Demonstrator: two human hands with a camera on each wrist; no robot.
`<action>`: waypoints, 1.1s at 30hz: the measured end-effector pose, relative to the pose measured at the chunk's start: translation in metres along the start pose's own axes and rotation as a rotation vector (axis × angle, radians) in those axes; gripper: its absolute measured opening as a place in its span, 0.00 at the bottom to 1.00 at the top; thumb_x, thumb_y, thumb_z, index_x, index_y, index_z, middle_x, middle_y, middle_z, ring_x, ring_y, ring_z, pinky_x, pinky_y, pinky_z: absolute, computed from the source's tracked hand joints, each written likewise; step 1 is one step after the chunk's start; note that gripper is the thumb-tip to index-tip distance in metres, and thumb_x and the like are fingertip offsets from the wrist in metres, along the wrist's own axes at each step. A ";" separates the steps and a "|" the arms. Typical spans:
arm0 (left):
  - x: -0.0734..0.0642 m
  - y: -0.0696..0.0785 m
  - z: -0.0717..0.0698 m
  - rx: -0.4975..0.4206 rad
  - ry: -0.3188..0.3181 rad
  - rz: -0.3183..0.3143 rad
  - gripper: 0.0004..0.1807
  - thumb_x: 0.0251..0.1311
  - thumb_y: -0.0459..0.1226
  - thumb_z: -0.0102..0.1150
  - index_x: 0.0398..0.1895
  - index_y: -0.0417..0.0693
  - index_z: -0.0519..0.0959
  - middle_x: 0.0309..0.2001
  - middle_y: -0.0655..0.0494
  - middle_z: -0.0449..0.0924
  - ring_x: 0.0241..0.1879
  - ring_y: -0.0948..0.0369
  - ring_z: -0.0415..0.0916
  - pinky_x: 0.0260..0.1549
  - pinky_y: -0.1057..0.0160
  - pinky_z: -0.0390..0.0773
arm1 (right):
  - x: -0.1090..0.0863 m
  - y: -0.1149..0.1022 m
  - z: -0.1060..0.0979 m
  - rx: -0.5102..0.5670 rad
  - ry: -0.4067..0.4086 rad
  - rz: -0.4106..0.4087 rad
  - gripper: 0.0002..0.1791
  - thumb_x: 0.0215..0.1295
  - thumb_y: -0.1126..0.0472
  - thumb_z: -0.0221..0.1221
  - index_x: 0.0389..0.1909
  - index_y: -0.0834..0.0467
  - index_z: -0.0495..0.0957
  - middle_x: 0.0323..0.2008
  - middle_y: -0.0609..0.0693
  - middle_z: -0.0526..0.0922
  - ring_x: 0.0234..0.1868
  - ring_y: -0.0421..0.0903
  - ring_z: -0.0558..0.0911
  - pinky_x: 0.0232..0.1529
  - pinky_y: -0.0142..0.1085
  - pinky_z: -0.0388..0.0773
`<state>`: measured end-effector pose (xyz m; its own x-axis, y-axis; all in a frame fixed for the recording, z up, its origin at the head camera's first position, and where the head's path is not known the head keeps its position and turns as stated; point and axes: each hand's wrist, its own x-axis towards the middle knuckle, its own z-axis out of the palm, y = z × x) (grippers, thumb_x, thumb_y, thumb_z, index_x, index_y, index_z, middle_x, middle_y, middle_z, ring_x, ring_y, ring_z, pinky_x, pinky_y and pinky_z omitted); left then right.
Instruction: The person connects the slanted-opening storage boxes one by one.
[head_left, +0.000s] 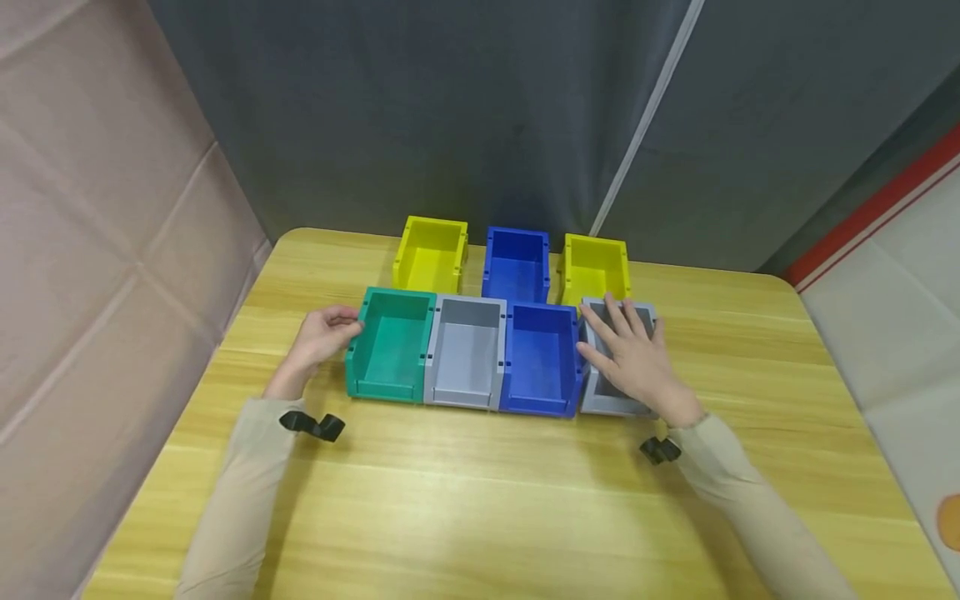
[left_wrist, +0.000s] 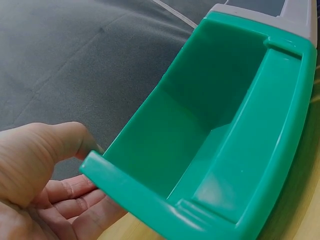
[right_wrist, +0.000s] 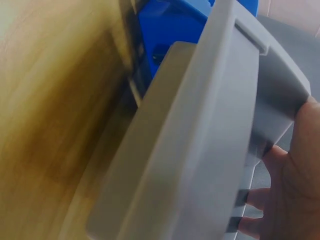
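A front row of bins runs side by side: a green bin (head_left: 393, 346), a grey bin (head_left: 467, 354), a blue bin (head_left: 542, 358) and, at the right end, a second grey bin (head_left: 611, 406). My left hand (head_left: 318, 340) is at the green bin's left wall, thumb by the rim and fingers loosely bent along the outside, as the left wrist view shows. Spread fingers of my right hand (head_left: 636, 358) reach across the top of the right-end grey bin, partly hiding it. In the right wrist view this grey bin (right_wrist: 210, 125) is tilted in the picture, with fingertips at its far rim.
Behind the front row stand a yellow bin (head_left: 431, 250), another blue bin (head_left: 516, 262) and a second yellow bin (head_left: 595, 265). All are on a wooden table (head_left: 480, 500). A dark grey curtain (head_left: 450, 108) hangs at the table's back edge, and light panels flank both sides.
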<state>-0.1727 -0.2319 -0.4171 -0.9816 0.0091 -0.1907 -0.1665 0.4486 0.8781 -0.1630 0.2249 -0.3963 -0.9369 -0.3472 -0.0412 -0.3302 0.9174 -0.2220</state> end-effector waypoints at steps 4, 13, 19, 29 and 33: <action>0.000 0.000 -0.001 0.001 0.004 0.000 0.21 0.65 0.34 0.51 0.56 0.28 0.70 0.51 0.34 0.73 0.45 0.55 0.74 0.34 0.73 0.75 | 0.000 0.000 0.003 -0.017 0.023 -0.001 0.37 0.68 0.33 0.39 0.74 0.41 0.45 0.74 0.56 0.39 0.72 0.61 0.38 0.59 0.70 0.30; 0.000 0.001 -0.001 -0.003 0.006 -0.017 0.20 0.65 0.35 0.51 0.56 0.29 0.70 0.51 0.34 0.74 0.42 0.59 0.74 0.34 0.73 0.75 | -0.001 -0.001 0.006 -0.013 0.028 0.006 0.36 0.68 0.33 0.38 0.74 0.40 0.44 0.74 0.54 0.37 0.72 0.60 0.38 0.59 0.68 0.26; -0.001 0.002 -0.002 -0.006 0.002 -0.024 0.21 0.65 0.36 0.51 0.56 0.29 0.70 0.52 0.34 0.73 0.45 0.55 0.73 0.34 0.73 0.75 | -0.001 -0.001 0.007 -0.028 0.032 0.002 0.36 0.68 0.33 0.37 0.74 0.40 0.44 0.74 0.56 0.39 0.72 0.60 0.38 0.59 0.69 0.28; -0.002 0.000 0.000 -0.008 -0.001 -0.015 0.21 0.66 0.35 0.51 0.57 0.28 0.69 0.51 0.34 0.73 0.46 0.54 0.74 0.34 0.73 0.75 | -0.002 -0.002 0.007 -0.021 0.032 0.009 0.36 0.69 0.34 0.38 0.74 0.41 0.44 0.74 0.57 0.40 0.72 0.61 0.38 0.60 0.69 0.31; 0.000 0.000 0.000 -0.011 0.007 -0.022 0.21 0.65 0.35 0.51 0.57 0.28 0.69 0.52 0.34 0.73 0.46 0.54 0.74 0.35 0.73 0.75 | -0.002 -0.002 0.007 -0.019 0.026 0.011 0.36 0.69 0.34 0.37 0.74 0.41 0.44 0.74 0.57 0.40 0.72 0.61 0.38 0.60 0.69 0.31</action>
<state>-0.1727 -0.2315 -0.4170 -0.9782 -0.0067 -0.2074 -0.1892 0.4391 0.8783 -0.1592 0.2225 -0.4023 -0.9431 -0.3321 -0.0178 -0.3218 0.9247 -0.2035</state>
